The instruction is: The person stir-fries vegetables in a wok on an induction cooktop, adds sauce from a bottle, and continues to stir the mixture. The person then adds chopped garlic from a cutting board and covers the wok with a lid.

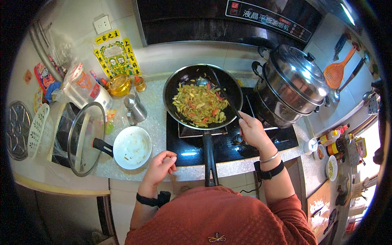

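Note:
My right hand [253, 127] grips the black handle of a cooking spatula [225, 93], which slants into a dark wok [233, 79]. The spatula's head is partly hidden at the wok's far side. Sliced green vegetables with red pieces [199, 104] fill the middle of the pan. The wok's long black handle [209, 156] points back toward my body. My left hand [160, 167] hovers by the counter's front edge, its fingers curled together around nothing visible. Left of it stands a white bowl [132, 148] with scraps of food inside.
A tall steel steamer pot [288, 88] occupies the right side of the black gas hob [186, 153]. Leftward are a glass lid [85, 141], a steel shaker [135, 108] and an oil bottle [119, 85]. A range hood [196, 23] overhangs the back.

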